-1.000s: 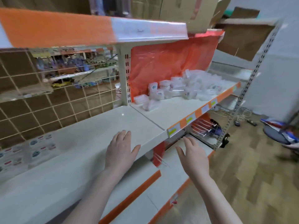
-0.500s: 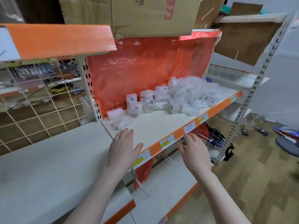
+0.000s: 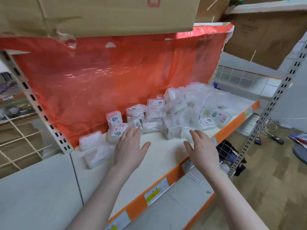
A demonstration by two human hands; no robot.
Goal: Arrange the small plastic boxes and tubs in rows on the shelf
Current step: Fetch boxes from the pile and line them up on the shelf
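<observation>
A jumbled heap of small clear plastic boxes and tubs [image 3: 184,112] lies on the cream shelf [image 3: 159,150] in front of a red plastic sheet. Several labelled boxes [image 3: 114,118] stand at the heap's left end, and two flat clear boxes [image 3: 96,151] lie further left near the upright. My left hand [image 3: 128,148] hovers over the shelf with straight fingers, its tips close to a small labelled box [image 3: 117,131]. My right hand [image 3: 203,148] reaches in with fingers extended, just short of the heap. Neither hand holds anything.
A cardboard box [image 3: 99,14] sits on the shelf above, close over the work area. An orange price rail [image 3: 172,178] runs along the shelf's front edge. A perforated steel upright [image 3: 272,103] stands on the right. Below right is a wire basket [image 3: 227,151] and cables on the wooden floor.
My view has swung right and closer to the heap of boxes. Both hands have moved forward over the shelf, from its front edge toward the boxes.
</observation>
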